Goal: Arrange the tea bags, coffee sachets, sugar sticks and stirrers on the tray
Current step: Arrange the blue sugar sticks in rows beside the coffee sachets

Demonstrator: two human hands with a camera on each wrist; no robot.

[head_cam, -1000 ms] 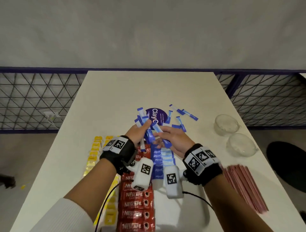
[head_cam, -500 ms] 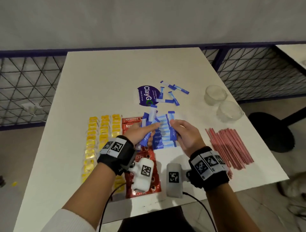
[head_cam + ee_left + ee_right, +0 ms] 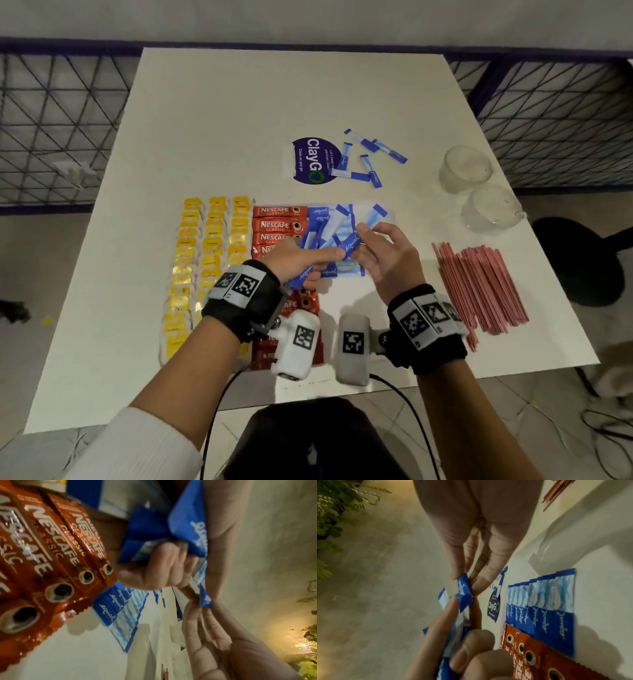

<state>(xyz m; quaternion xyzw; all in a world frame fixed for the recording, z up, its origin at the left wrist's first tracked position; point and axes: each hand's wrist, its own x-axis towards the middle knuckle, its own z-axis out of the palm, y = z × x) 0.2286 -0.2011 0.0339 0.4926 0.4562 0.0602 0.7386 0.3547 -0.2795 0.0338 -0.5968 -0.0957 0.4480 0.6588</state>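
Three columns of tea bags (image 3: pixel 209 260), one of coffee sachets (image 3: pixel 279 224), five loose sugar sticks (image 3: pixel 368 157) far off — left hand (image 3: pixel 294 260) grips a bunch (image 3: pixel 310 240), right hand (image 3: pixel 387 260) pinches one stick (image 3: pixel 351 245) above the laid row (image 3: pixel 346 216). Stirrers (image 3: pixel 479 287) right.

The head camera looked steeply down from above the table's (image 3: pixel 239 113) near edge, taking in the whole top. Each wrist camera sat close behind its palm, low over the surface, facing the fingers. All three shared the laid-out blue sugar sticks (image 3: pixel 346 270) (image 3: pixel 120 616) (image 3: pixel 544 609).
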